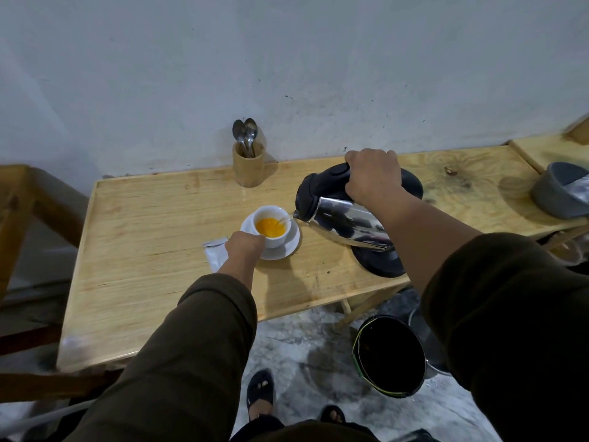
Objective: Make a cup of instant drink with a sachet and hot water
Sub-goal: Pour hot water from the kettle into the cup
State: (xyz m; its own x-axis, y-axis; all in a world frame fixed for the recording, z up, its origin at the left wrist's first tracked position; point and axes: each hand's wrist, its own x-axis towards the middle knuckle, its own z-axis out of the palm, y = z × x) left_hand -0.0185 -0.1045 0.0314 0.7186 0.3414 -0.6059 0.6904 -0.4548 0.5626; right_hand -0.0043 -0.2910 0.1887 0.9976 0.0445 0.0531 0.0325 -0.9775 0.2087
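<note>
Both hands grip — right hand (373, 175) tilts kettle (338, 215) over cup (271, 226), left hand (243, 247) clasping its near side.

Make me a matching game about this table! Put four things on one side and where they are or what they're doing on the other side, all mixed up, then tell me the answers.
Things:
1. kettle
2. cup
3. spoons
4. sachet

Places or states:
A. standing in a wooden holder by the wall
B. lying flat on the table beside the left hand
C. tilted in the right hand, pouring
D. sitting on a white saucer, with orange drink inside

Pairs: 1-C, 2-D, 3-A, 4-B
</note>
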